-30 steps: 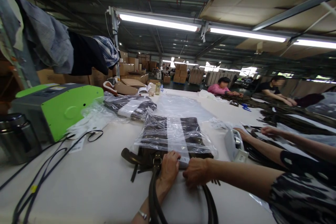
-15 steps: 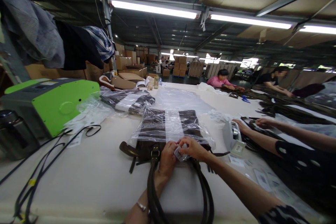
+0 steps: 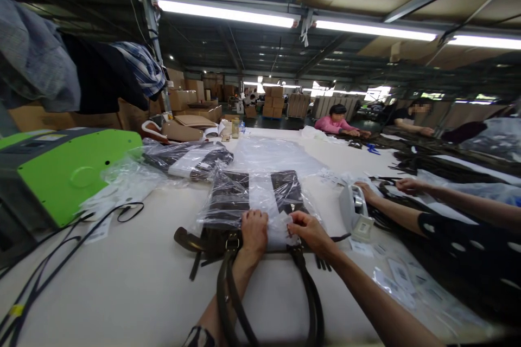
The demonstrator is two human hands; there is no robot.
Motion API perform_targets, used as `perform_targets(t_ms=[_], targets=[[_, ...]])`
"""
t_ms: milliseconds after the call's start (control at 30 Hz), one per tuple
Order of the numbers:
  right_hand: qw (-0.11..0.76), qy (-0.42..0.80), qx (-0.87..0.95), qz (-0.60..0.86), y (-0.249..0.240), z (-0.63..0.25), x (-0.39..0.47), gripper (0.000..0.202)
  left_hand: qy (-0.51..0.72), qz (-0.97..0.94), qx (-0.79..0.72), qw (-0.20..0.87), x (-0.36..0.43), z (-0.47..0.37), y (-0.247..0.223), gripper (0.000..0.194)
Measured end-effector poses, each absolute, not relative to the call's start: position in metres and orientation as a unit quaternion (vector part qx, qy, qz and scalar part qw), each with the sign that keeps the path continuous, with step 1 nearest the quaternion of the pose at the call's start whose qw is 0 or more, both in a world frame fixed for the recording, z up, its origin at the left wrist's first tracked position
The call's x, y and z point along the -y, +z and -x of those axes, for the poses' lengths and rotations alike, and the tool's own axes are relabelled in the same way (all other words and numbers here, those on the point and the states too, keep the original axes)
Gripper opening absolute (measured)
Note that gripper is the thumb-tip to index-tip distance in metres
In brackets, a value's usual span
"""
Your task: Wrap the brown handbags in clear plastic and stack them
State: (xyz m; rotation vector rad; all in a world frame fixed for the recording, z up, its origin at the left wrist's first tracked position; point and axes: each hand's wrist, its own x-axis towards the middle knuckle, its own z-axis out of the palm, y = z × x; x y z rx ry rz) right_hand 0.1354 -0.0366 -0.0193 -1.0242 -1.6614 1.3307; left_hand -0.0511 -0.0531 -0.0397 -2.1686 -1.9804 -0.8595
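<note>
A dark brown bag point(image 3: 230, 203) lies on the white table, its upper part inside a clear plastic cover, with a white paper band point(image 3: 260, 191) down the middle. Its handles point(image 3: 313, 293) stretch toward me. My left hand point(image 3: 254, 233) rests on the band and plastic, fingers together, and whether it grips anything is hidden. Between thumb and fingers my right hand point(image 3: 307, 230) pinches a small translucent plastic piece point(image 3: 285, 225) above the bag's right half.
A green and grey machine point(image 3: 77, 173) and black cables point(image 3: 52, 276) are at left. Another wrapped bag point(image 3: 187, 160) lies behind. At right, a co-worker's hands point(image 3: 407, 187) are near a white dispenser point(image 3: 353, 206). More people sit beyond.
My left hand has moved up onto the wrapped bag and lies flatter. My right hand has drawn apart from it, to the right, with the small plastic piece. The view has shifted slightly.
</note>
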Motion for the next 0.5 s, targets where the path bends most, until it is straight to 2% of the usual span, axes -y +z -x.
perform_targets(t_ms=[133,300,433,500], targets=[[0.324,0.382,0.751,0.430,-0.033,-0.124,0.033,0.011,-0.323,0.675,0.661,0.061,0.046,0.049,-0.022,0.019],[0.400,0.304,0.705,0.501,-0.039,-0.114,-0.006,0.016,-0.448,0.682,0.565,0.122,0.063,0.045,-0.015,0.016],[0.454,0.239,0.670,0.537,-0.048,-0.112,-0.031,0.012,-0.398,0.756,0.503,0.129,0.100,0.039,-0.049,0.020],[0.465,0.199,0.662,0.553,-0.057,-0.110,-0.035,0.009,-0.346,0.784,0.492,0.154,0.126,0.043,-0.074,0.036]])
